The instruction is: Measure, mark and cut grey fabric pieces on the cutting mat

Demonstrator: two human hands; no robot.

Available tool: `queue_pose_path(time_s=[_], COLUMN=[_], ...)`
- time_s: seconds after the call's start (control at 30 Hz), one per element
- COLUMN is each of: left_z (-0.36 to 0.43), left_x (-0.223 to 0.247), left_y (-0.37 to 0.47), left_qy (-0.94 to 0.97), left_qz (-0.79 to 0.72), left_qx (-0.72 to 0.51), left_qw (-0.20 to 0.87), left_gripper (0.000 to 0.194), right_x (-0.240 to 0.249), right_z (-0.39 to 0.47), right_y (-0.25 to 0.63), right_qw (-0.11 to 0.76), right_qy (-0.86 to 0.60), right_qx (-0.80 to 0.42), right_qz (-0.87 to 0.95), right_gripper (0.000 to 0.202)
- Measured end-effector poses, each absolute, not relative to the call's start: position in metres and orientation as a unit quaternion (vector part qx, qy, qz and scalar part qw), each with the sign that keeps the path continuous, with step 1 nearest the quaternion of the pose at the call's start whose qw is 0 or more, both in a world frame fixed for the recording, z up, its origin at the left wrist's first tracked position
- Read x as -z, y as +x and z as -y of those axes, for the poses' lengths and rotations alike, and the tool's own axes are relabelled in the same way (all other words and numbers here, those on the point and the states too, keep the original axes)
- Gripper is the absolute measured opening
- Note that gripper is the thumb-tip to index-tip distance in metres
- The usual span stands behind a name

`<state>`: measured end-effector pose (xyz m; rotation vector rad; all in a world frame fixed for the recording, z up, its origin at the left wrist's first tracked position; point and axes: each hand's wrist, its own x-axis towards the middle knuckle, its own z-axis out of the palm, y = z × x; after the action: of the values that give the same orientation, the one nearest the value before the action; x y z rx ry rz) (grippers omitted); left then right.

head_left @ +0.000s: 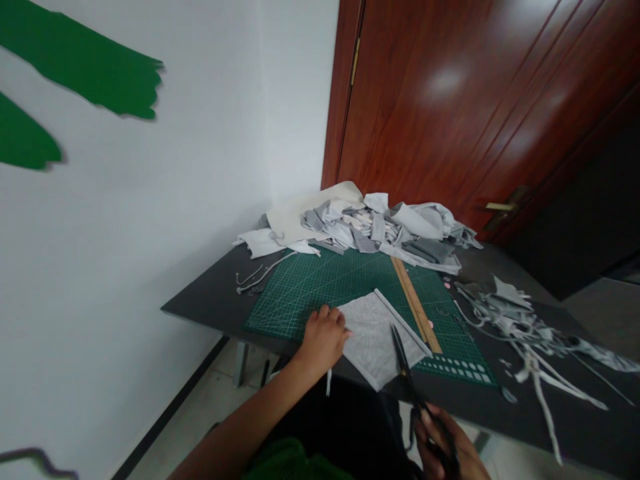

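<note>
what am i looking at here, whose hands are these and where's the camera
There's no machine: these are a person's two bare hands, seen by a camera worn on their head, looking forward and down. The left hand rests at the edge of a pale grey cloth. The right hand holds black scissors, their blades pointing over that cloth. Beneath is a green cutting mat on a dark table, with a wooden ruler alongside. A fabric pile lies at the back, and loose scraps on the right.
</note>
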<state>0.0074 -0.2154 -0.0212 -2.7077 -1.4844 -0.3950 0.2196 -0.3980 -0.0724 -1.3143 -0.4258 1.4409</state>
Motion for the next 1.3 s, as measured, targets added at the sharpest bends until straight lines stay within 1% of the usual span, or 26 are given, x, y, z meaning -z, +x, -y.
queue_pose_path(time_s=[0.13,0.27,0.37,0.5,0.63,0.77,0.83,0.97,1.13,1.2,1.3], left_z=[0.212,0.209,0.204,0.197,0.194,0.191,0.189,0.189,0.191,0.19,0.186], left_x=[0.026,0.031,0.034,0.039,0.044,0.048,0.048,0.047,0.048,0.05,0.053], left_y=[-0.025,-0.045,-0.047,-0.045,-0.046,-0.049,-0.05,-0.054,-0.058,-0.059,-0.061], left_qy=[-0.859,-0.857,-0.865,-0.877,-0.876,-0.901,-0.909,-0.893,-0.878,-0.878,-0.875], left_qz=[0.491,0.483,0.463,0.428,0.421,0.355,0.334,0.377,0.4,0.391,0.382], left_qx=[0.144,0.179,0.193,0.215,0.226,0.235,0.234,0.237,0.259,0.269,0.287], left_qw=[0.0,-0.02,-0.026,-0.04,-0.062,-0.086,-0.091,-0.07,-0.05,-0.058,-0.081], left_gripper=[0.022,0.021,0.025,0.036,0.034,0.027,0.027,0.018,0.018,0.017,0.02], right_x=[0.071,0.056,0.038,0.022,0.032,0.049,0.05,0.043,0.045,0.046,0.043], right_z=[0.399,0.388,0.367,0.338,0.34,0.357,0.361,0.36,0.369,0.379,0.393], right_y=[0.223,0.221,0.214,0.208,0.209,0.211,0.21,0.209,0.203,0.198,0.191], right_qw=[0.542,0.557,0.573,0.574,0.61,0.63,0.626,0.606,0.607,0.591,0.533], right_qy=[-0.552,-0.546,-0.525,-0.504,-0.515,-0.53,-0.534,-0.547,-0.565,-0.557,-0.535], right_qx=[-0.606,-0.592,-0.593,-0.615,-0.575,-0.542,-0.541,-0.55,-0.526,-0.546,-0.62], right_qz=[0.186,0.204,0.212,0.198,0.181,0.171,0.173,0.174,0.191,0.206,0.213], right_gripper=[0.061,0.062,0.06,0.055,0.055,0.054,0.054,0.057,0.067,0.067,0.065])
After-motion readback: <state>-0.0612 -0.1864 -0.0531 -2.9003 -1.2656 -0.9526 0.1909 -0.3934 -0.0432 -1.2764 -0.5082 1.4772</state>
